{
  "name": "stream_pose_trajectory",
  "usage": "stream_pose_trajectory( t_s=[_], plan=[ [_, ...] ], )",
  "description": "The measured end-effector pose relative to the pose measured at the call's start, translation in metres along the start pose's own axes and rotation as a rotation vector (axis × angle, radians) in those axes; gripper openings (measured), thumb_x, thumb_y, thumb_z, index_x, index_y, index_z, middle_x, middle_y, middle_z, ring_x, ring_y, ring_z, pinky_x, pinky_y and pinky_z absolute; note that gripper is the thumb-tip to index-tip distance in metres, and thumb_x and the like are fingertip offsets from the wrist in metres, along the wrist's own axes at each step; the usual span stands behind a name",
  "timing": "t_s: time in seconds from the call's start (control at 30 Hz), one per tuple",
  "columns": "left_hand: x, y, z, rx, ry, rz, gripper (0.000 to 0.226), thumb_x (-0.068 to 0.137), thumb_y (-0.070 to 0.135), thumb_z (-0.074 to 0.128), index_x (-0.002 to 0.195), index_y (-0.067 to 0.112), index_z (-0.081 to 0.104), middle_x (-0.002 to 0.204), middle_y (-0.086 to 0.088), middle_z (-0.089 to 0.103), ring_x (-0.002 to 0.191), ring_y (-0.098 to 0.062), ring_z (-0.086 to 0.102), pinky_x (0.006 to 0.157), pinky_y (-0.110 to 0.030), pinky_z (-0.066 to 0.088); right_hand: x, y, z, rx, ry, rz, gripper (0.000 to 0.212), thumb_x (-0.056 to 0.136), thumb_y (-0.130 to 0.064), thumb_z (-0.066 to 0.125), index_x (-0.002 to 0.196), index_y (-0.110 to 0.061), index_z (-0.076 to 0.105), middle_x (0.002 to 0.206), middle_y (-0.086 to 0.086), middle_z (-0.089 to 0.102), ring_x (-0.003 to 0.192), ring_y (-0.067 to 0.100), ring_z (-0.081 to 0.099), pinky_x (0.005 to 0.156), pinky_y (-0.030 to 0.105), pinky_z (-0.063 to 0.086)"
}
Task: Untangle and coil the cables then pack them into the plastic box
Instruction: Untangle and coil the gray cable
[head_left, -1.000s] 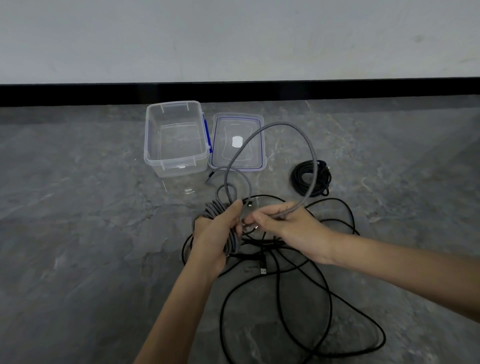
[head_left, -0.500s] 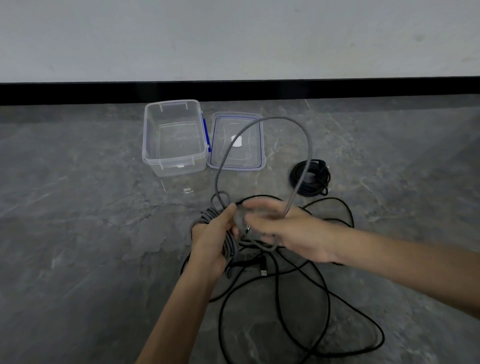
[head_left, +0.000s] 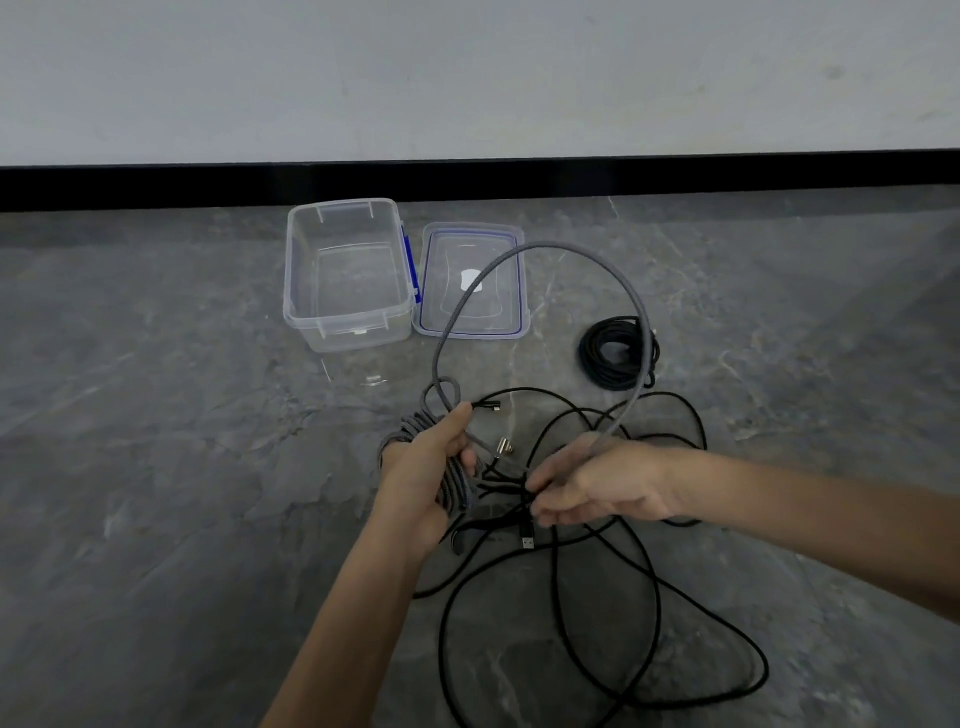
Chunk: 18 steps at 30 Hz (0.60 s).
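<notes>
In the head view the right hand (head_left: 597, 483) has dropped away from the left hand (head_left: 431, 467), pulling down the grey cable (head_left: 571, 249) loop it pinches. The left hand grips that cable's wound turns, nearly finished. One black coil (head_left: 618, 353) lies done beside the lid (head_left: 470, 317). The loose black cable (head_left: 652, 597) remains tangled on the floor, and the plastic box (head_left: 358, 338) stands empty.

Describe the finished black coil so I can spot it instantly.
Start at the clear plastic box by the wall, its lid lying to the right. Further right lies the black coil: a tight ring, unlike the loose black cable sprawled nearer.
</notes>
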<state>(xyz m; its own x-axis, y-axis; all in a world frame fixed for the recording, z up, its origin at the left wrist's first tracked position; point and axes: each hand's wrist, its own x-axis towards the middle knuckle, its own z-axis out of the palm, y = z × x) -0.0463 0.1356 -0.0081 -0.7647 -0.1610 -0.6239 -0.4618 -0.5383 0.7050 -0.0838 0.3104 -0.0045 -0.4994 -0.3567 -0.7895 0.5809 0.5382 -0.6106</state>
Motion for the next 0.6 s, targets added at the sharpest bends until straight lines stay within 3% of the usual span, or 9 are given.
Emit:
stream_pose_trajectory(
  t_s=[0.17,0.23,0.33,0.47,0.6],
  plan=[
    [0.002,-0.004,-0.004,0.124,0.057,0.079,0.025,0.087,0.018,0.07,0.069,0.005,0.058,0.045,-0.003,0.05,0.042,-0.014,0.046,0.052,-0.027,0.041,-0.007,-0.029,-0.012,0.071,0.152,-0.278,0.021,0.1,-0.017,0.047,0.108,-0.004,0.062,0.084,0.005,0.069,0.073,0.011,0.064,0.065,0.018,0.051],
    [0.003,-0.006,-0.007,0.194,0.084,0.101,0.031,0.086,0.022,0.071,0.065,0.005,0.058,0.047,-0.007,0.051,0.046,-0.018,0.047,0.056,-0.03,0.042,-0.013,-0.044,-0.021,-0.023,0.235,-0.356,0.026,0.101,-0.03,0.045,0.104,-0.015,0.066,0.089,0.0,0.065,0.08,0.009,0.057,0.069,0.019,0.048],
    [0.004,-0.01,-0.012,0.23,0.116,0.072,0.037,0.084,0.026,0.074,0.058,0.008,0.057,0.05,-0.008,0.053,0.05,-0.02,0.049,0.059,-0.031,0.042,-0.02,-0.063,-0.043,0.003,0.223,-0.363,0.032,0.1,-0.039,0.041,0.099,-0.017,0.065,0.102,0.006,0.063,0.094,0.016,0.063,0.081,0.027,0.055],
    [0.005,-0.018,-0.018,0.241,0.132,0.043,0.045,0.083,0.025,0.075,0.045,0.015,0.054,0.049,-0.006,0.052,0.05,-0.02,0.048,0.062,-0.033,0.042,-0.015,-0.076,-0.073,0.347,0.389,-0.402,0.032,0.103,-0.033,0.036,0.093,-0.009,0.053,0.083,0.016,0.069,0.064,0.016,0.071,0.057,0.021,0.058],
    [0.003,-0.02,-0.016,0.198,0.07,0.028,0.038,0.084,0.023,0.073,0.056,0.01,0.053,0.05,-0.006,0.05,0.045,-0.017,0.046,0.057,-0.031,0.041,-0.002,-0.077,-0.095,0.671,0.472,-0.489,0.03,0.101,-0.033,0.046,0.079,-0.013,0.052,0.075,0.0,0.055,0.047,0.001,0.049,0.052,0.012,0.044]
  ],
)
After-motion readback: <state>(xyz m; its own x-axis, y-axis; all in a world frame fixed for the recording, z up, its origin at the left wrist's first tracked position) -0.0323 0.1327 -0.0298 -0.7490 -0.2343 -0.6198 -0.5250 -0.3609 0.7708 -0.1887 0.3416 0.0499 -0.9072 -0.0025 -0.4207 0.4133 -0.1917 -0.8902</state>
